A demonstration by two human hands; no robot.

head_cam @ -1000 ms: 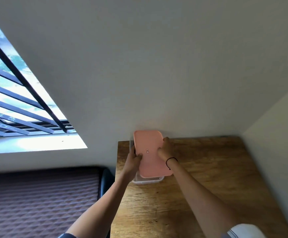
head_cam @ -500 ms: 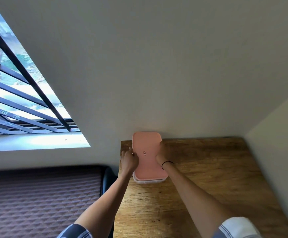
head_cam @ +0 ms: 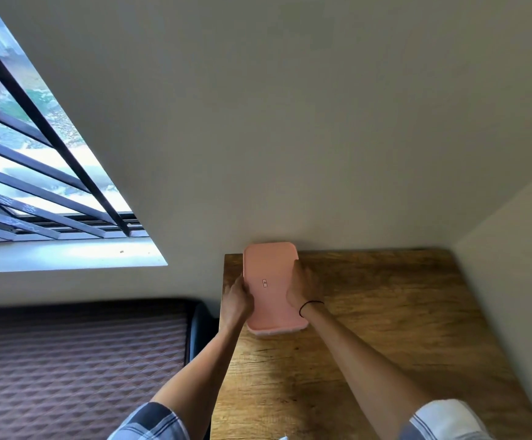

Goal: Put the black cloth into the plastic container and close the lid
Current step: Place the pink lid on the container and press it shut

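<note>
From the head camera I see the pink lid lying flat on the plastic container, of which only a thin clear rim shows under the lid's near edge, a little below the middle of the frame. A second ago the lid was tilted, with its near end raised and clear wall visible beneath it; half a second ago it had dropped nearly level, and now it sits square on top. The container stands at the far left corner of the wooden table, against the wall. My left hand grips the lid's left edge, fingers curled around the side, a bit lower along the edge than before. My right hand lies open, palm down over the lid's right edge, pressing rather than clenching; a thin black band circles that wrist. The black cloth is not visible, and I cannot tell whether it is inside. The barred window fills the upper left of the frame, and a dark quilted surface spreads across the lower left beside the table. Plaid sleeves show at the bottom edge, more than in the earlier frames.
</note>
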